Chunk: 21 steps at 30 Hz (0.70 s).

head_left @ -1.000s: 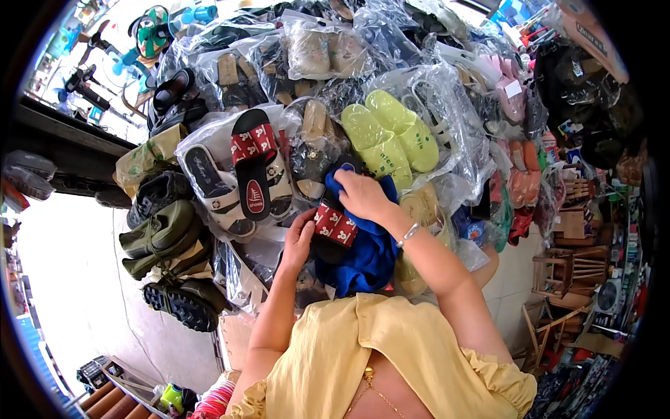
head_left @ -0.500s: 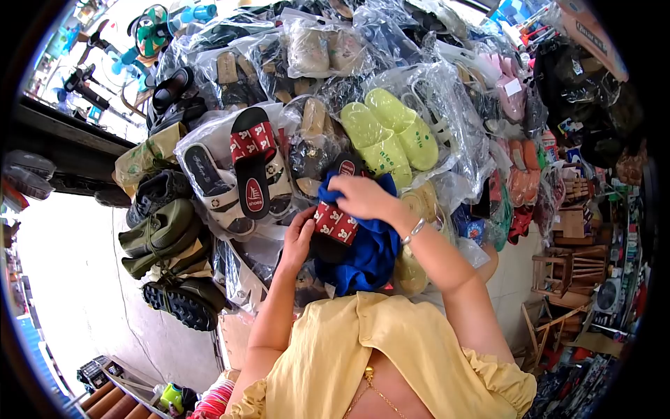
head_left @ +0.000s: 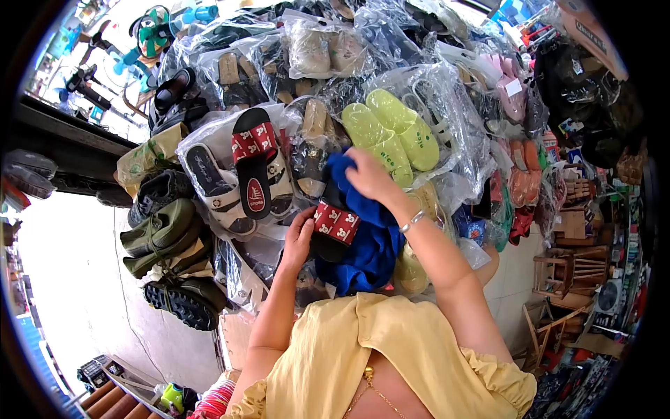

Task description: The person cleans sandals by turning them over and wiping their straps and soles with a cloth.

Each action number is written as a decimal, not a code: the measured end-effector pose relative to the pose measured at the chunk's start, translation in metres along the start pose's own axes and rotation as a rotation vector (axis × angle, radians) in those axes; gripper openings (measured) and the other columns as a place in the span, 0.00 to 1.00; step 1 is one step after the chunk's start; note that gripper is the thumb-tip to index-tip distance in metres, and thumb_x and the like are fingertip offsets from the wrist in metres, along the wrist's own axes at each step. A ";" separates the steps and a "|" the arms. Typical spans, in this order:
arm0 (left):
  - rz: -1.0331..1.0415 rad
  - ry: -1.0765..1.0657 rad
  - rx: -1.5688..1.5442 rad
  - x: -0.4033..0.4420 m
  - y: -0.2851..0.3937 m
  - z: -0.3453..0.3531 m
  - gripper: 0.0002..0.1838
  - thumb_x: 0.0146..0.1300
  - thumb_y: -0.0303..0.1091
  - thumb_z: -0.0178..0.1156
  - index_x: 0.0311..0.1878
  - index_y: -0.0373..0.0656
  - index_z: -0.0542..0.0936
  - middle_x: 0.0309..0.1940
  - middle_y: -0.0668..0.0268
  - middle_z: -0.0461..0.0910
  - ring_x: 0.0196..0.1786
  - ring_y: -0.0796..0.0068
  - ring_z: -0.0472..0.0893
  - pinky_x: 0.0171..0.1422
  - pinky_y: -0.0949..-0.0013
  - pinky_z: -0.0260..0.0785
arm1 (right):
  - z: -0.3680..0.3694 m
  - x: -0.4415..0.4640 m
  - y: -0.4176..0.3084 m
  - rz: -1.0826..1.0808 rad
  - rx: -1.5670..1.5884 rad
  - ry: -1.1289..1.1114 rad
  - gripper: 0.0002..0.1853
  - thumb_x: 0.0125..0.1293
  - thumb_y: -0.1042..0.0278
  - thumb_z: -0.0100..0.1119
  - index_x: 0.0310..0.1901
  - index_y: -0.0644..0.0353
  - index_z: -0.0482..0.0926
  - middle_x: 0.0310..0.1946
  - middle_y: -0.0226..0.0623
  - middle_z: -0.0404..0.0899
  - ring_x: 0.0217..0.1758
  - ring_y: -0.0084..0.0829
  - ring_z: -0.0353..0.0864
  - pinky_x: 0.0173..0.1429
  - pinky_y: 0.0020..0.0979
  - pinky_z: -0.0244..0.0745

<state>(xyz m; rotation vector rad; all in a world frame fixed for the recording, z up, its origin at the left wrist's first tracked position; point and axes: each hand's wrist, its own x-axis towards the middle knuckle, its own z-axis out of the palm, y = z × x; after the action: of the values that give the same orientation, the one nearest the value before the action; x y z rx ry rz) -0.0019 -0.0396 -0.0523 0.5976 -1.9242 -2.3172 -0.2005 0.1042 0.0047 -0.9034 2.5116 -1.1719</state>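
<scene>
My left hand point(head_left: 300, 236) is closed around the side of a black slide sandal point(head_left: 336, 225) whose red strap carries white figures. Bunched in my right hand point(head_left: 370, 174) is a blue cloth point(head_left: 370, 244), one end pressed over the heel of that sandal, the rest hanging down toward my lap. The sandal's insole is mostly covered by the cloth. A matching red-strapped slide point(head_left: 254, 157) lies just to the left on the bagged shoes, sole label facing up. Past my right hand sit light green slippers point(head_left: 382, 140) on clear plastic.
A heap of shoes in clear bags point(head_left: 328, 52) spreads beyond my hands. Olive lace-up shoes point(head_left: 159, 230) are stacked at its left edge. Wooden stools point(head_left: 569, 272) stand on the right, near hanging goods. Pale floor point(head_left: 77, 265) shows on the left.
My right hand has moved up and slightly right with the cloth, over the heel end of the sandal, hiding its oval label. My left hand keeps its hold.
</scene>
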 end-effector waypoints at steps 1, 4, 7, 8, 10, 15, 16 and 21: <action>0.014 -0.001 0.015 0.000 -0.004 -0.001 0.21 0.76 0.36 0.49 0.65 0.33 0.72 0.56 0.62 0.78 0.57 0.74 0.76 0.66 0.70 0.65 | -0.002 0.004 0.001 -0.041 -0.117 0.185 0.12 0.58 0.74 0.56 0.44 0.63 0.77 0.41 0.51 0.80 0.47 0.53 0.78 0.55 0.48 0.73; 0.029 0.001 0.021 0.000 -0.002 -0.001 0.21 0.76 0.36 0.50 0.65 0.34 0.72 0.55 0.62 0.79 0.57 0.75 0.76 0.66 0.71 0.65 | 0.009 0.000 0.008 -0.040 -0.299 0.239 0.11 0.59 0.75 0.57 0.44 0.60 0.76 0.40 0.49 0.77 0.47 0.51 0.76 0.55 0.47 0.73; 0.019 -0.004 0.008 0.000 -0.002 0.001 0.20 0.76 0.36 0.50 0.65 0.34 0.73 0.55 0.62 0.79 0.57 0.75 0.75 0.66 0.71 0.65 | 0.018 -0.022 -0.008 -0.195 -0.279 -0.014 0.12 0.56 0.74 0.59 0.43 0.59 0.76 0.43 0.44 0.76 0.52 0.47 0.75 0.56 0.44 0.74; 0.010 -0.005 0.006 -0.001 -0.001 0.001 0.20 0.76 0.36 0.50 0.65 0.34 0.73 0.55 0.62 0.79 0.57 0.75 0.75 0.66 0.71 0.65 | 0.017 -0.024 -0.010 -0.218 -0.200 -0.107 0.12 0.55 0.75 0.59 0.43 0.60 0.76 0.42 0.44 0.76 0.52 0.48 0.75 0.57 0.44 0.73; 0.008 -0.010 0.009 -0.001 -0.002 0.000 0.20 0.76 0.36 0.50 0.64 0.34 0.73 0.55 0.62 0.79 0.58 0.75 0.75 0.66 0.71 0.65 | 0.009 -0.018 -0.009 -0.207 -0.045 -0.278 0.13 0.56 0.74 0.58 0.45 0.60 0.77 0.43 0.45 0.78 0.52 0.49 0.76 0.57 0.43 0.73; 0.037 -0.007 0.014 0.000 -0.002 -0.001 0.20 0.76 0.35 0.50 0.64 0.33 0.73 0.55 0.62 0.79 0.58 0.74 0.75 0.66 0.71 0.65 | 0.001 -0.001 -0.010 -0.065 -0.251 0.270 0.11 0.59 0.75 0.59 0.45 0.61 0.77 0.42 0.46 0.77 0.50 0.51 0.76 0.56 0.45 0.73; 0.033 -0.003 0.021 0.000 -0.001 -0.001 0.20 0.76 0.35 0.50 0.64 0.33 0.73 0.55 0.62 0.79 0.58 0.74 0.76 0.66 0.71 0.65 | 0.003 0.000 -0.006 -0.068 -0.313 0.299 0.12 0.58 0.76 0.59 0.44 0.59 0.76 0.42 0.44 0.76 0.50 0.50 0.75 0.55 0.45 0.73; 0.038 -0.006 0.050 0.000 -0.003 0.000 0.20 0.76 0.35 0.49 0.64 0.33 0.73 0.55 0.62 0.79 0.58 0.74 0.76 0.66 0.71 0.65 | 0.010 -0.025 -0.018 -0.259 -0.237 -0.166 0.13 0.53 0.79 0.58 0.43 0.58 0.78 0.43 0.40 0.77 0.53 0.45 0.73 0.57 0.41 0.73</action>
<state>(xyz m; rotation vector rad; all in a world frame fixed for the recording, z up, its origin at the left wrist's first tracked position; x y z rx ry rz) -0.0014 -0.0390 -0.0552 0.5534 -1.9831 -2.2572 -0.1686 0.1045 0.0104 -1.3607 2.4862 -0.8319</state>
